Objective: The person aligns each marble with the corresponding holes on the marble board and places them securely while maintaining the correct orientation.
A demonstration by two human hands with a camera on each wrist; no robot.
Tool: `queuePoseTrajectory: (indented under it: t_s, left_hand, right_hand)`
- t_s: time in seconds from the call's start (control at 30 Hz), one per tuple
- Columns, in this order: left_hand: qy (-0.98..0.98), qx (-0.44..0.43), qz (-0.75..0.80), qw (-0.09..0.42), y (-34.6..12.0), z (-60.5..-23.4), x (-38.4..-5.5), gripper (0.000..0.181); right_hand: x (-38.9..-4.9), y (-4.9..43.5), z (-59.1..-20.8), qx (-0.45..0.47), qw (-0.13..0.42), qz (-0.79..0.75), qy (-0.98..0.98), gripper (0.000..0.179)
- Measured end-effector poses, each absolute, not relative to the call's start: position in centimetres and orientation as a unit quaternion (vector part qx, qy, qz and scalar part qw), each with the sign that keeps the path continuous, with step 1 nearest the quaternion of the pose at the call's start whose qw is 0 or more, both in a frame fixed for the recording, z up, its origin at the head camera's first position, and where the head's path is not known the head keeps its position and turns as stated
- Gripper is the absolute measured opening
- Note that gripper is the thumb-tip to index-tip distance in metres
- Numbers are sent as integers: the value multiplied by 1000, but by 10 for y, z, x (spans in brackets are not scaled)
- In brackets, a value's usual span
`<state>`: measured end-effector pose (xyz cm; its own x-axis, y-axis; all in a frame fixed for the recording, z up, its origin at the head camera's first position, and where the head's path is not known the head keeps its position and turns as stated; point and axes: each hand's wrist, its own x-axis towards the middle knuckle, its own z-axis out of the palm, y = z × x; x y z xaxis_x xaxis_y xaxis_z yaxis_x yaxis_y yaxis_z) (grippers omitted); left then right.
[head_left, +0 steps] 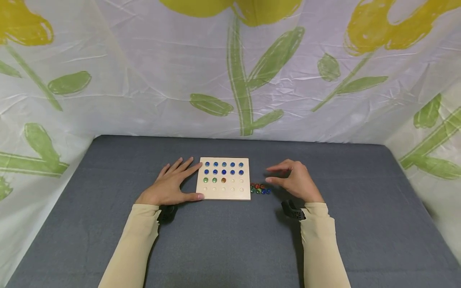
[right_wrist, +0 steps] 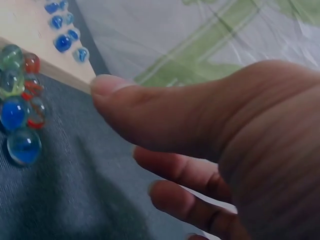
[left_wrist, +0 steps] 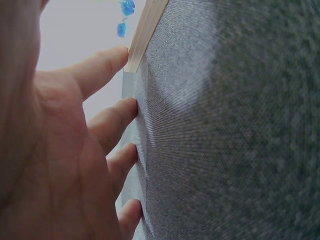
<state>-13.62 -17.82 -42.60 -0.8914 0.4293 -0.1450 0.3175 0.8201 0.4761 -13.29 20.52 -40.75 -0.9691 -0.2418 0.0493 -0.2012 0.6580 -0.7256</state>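
A pale wooden board (head_left: 223,192) with rows of round hollows lies on the dark grey cloth. Its two back rows hold blue marbles (head_left: 223,172); the third row has two green marbles (head_left: 210,180) and an amber marble (head_left: 223,180), and the front row's hollows are bare. My left hand (head_left: 171,186) spreads its fingers, with index fingertip and thumb touching the board's left edge. Off the right edge, loose red, green and blue marbles (right_wrist: 25,146) sit in a cluster. Just right of them hovers my right hand (head_left: 297,180), thumb and index finger apart, nothing between them.
A grey cloth-covered table (head_left: 230,248) extends around the board on all sides. Behind it hangs a white curtain (head_left: 155,80) with yellow flowers and green leaves. Dark wrist cameras (head_left: 292,210) sit at both cream sleeves (head_left: 320,248).
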Motion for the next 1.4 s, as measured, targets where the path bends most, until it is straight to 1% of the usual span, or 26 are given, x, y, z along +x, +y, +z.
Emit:
queuePoseTrajectory:
  t_s: [0.33, 0.73, 1.17, 1.4]
  left_hand:
    - [947, 197, 221, 127, -179, -428, -138, 104]
    - [946, 197, 225, 126, -178, -423, -135, 103]
    - [948, 197, 216, 125, -177, -426, -137, 104]
    - [949, 194, 217, 123, -176, -425, -137, 103]
  right_hand:
    - [-135, 217, -413, -130, 69, -389, 910, 31]
    - [-137, 217, -418, -133, 118, -394, 902, 34]
    - [-137, 219, -416, -142, 136, -390, 899, 34]
    - [-136, 218, -417, -147, 111, -390, 902, 27]
